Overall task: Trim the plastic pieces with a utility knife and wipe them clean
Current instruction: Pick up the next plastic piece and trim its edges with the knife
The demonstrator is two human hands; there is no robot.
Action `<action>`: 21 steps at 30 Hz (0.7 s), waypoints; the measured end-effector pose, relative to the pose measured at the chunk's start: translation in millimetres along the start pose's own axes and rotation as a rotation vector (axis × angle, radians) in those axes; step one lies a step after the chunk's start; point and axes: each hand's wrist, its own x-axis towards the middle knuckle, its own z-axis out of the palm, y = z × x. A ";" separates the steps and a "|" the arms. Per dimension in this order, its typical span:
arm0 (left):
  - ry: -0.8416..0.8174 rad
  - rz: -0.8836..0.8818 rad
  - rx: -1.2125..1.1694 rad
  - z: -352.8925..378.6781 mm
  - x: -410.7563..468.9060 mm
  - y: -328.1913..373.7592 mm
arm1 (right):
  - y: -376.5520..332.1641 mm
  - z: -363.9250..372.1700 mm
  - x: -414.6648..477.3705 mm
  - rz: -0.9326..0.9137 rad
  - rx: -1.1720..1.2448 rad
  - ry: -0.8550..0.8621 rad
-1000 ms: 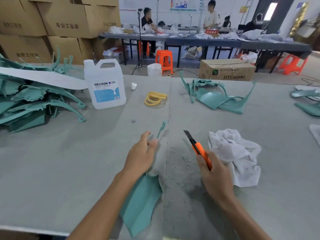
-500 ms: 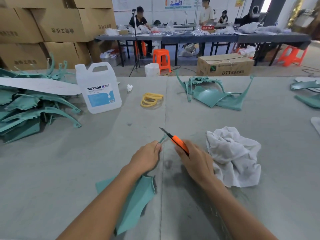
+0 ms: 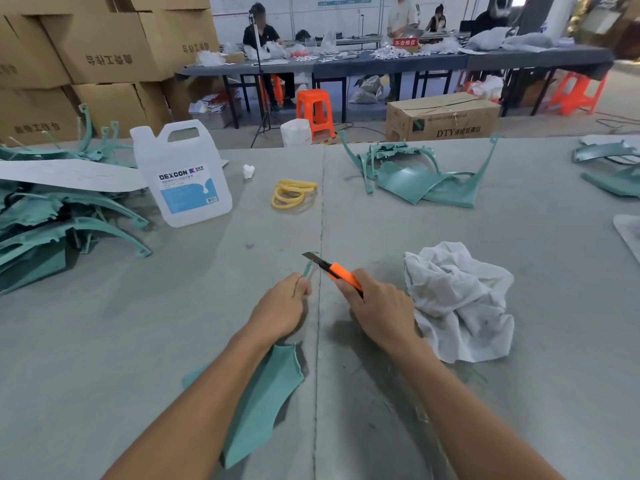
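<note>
Pinching the plastic piece point(image 3: 266, 393) left of the rag point(image 3: 457, 299), my left hand point(image 3: 280, 310) sat beside the utility knife point(image 3: 341, 273) my right hand point(image 3: 381, 306) gripped — a slip could cut it.

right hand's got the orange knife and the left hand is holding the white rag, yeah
Not quite. The head view shows the left hand gripping the teal plastic piece; the white rag lies loose beside the right hand, which does hold the orange knife.
</note>
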 end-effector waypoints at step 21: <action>0.068 -0.024 0.033 5.3 -4.8 1.6 | 6.6 -1.6 10.9 0.048 0.157 -0.076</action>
